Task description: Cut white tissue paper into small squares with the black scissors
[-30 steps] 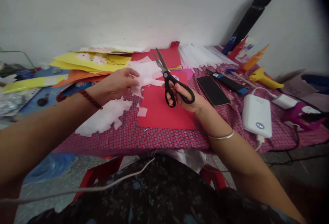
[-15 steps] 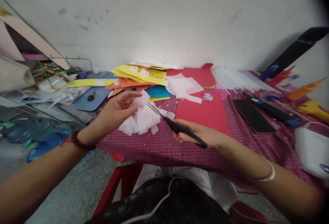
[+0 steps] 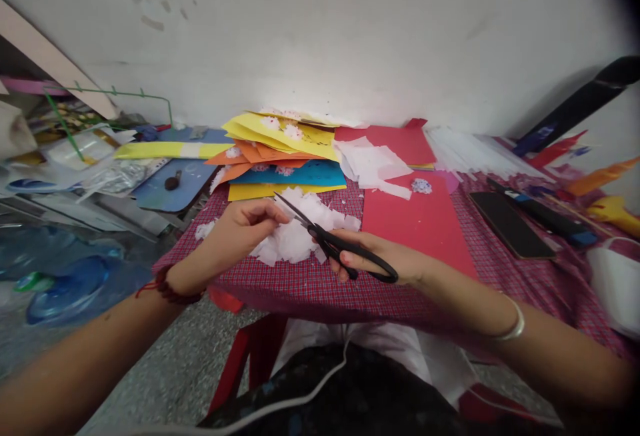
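Observation:
Black-handled scissors (image 3: 345,244) are in my right hand (image 3: 373,256), their blades parted and pointing up and left over a heap of white paper scraps (image 3: 313,213). With its fingertips pinched, my left hand (image 3: 253,223) is beside the blades. Between those fingers there seems to be a small piece of white paper, hard to separate from the white heap behind it. The heap lies on a red checked tablecloth (image 3: 295,289).
Behind the heap lie yellow, orange and blue sheets (image 3: 305,173), with white sheets (image 3: 375,163) and a red sheet (image 3: 415,223) to their right. A small speckled ball (image 3: 421,186) rests on the red sheet. Further right is a black phone (image 3: 510,223).
My left hand has come down and right, its spread fingers closing into a pinch. The scissor blades have opened wider. The view has shifted slightly.

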### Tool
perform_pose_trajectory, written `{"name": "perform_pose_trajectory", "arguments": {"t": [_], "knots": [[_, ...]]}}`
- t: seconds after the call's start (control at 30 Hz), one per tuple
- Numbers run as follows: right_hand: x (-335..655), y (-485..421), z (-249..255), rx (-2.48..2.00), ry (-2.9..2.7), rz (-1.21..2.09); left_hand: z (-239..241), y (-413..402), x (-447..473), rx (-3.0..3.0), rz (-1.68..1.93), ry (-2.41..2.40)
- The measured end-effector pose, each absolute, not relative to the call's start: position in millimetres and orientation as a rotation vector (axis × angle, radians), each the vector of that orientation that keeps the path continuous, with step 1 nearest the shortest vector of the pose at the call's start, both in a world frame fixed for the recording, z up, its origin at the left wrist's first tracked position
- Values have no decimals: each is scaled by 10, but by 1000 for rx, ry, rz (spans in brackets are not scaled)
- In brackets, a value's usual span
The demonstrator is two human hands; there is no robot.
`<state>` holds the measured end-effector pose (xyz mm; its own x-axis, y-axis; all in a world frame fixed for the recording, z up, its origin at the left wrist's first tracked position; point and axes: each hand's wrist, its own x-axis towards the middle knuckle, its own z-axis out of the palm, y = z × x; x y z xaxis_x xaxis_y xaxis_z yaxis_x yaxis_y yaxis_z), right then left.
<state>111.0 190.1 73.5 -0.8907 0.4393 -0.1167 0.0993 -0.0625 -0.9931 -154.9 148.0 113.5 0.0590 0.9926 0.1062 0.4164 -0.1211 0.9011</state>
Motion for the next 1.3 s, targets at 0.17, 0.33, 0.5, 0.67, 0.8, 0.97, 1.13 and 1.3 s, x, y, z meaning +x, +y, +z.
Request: {"name": "perform_pose_trajectory", "arguments": {"t": [0.17, 0.33, 0.5, 0.67, 0.8, 0.97, 1.13, 1.3], "knots": [[1078, 1900, 774, -624, -1872, 2107, 1102, 1520, -1579, 1535, 1036, 1410], [1122, 1884, 840, -796, -1823, 2081, 1096, 1555, -1531, 1288, 1164, 1346], [1183, 1896, 759, -853, -1723, 2061, 1044, 1507, -1512, 774, 1121, 1223], [1221, 1924, 709, -879, -1689, 2082, 1002, 1467, -1469, 736, 956, 1250], [1278, 1940, 745, -836, -1803, 2052, 1028, 1495, -1400, 845, 1031, 1299], [1417, 1977, 648, -633, -1772, 2162, 1014, 1585, -1400, 886, 1130, 1279], [1557, 1967, 614, -727, -1775, 2193, 976, 1691, -1402, 882, 1176, 1266], [1576, 1909, 726, -793, -1840, 2146, 993, 1736, -1348, 885, 1152, 1250]]}}
